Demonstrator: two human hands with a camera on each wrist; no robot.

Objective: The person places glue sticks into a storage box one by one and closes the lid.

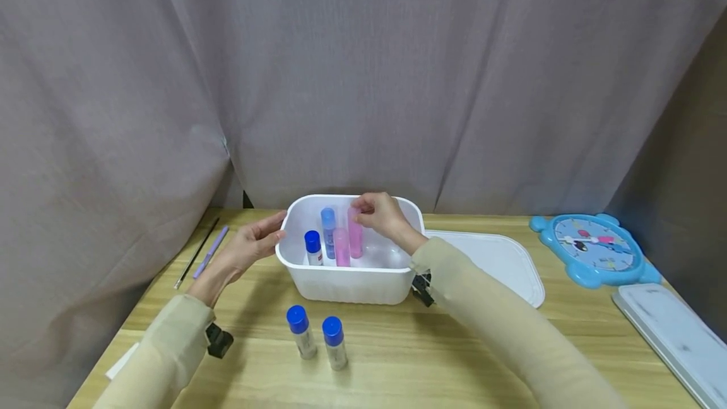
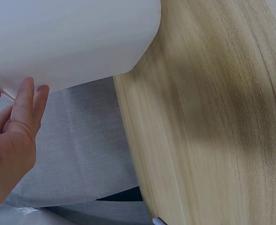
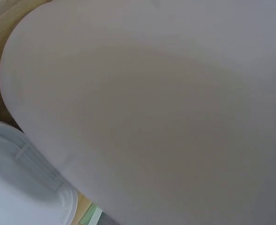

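A white plastic bin point(image 1: 351, 286) stands on the wooden table, holding several upright tubes. Inside are a blue-capped glue stick point(image 1: 313, 248), a light blue tube point(image 1: 329, 233) and a shorter pink tube point(image 1: 342, 248). My right hand point(image 1: 382, 214) reaches over the bin and pinches a taller pink tube point(image 1: 355, 235) near its top. At the bin's left end, my left hand point(image 1: 253, 246) touches the rim and outer wall with extended fingers point(image 2: 24, 101). Bin wall fills most of the right wrist view, so the right hand is hidden there.
Two blue-capped glue sticks point(image 1: 301, 332) stand in front of the bin. A white lid point(image 1: 494, 264) lies to its right, then a blue toy clock point(image 1: 595, 246) and a white case point(image 1: 676, 333). Left lie a purple pen point(image 1: 211, 252) and a dark thin stick point(image 1: 196, 254). Grey curtain hangs behind.
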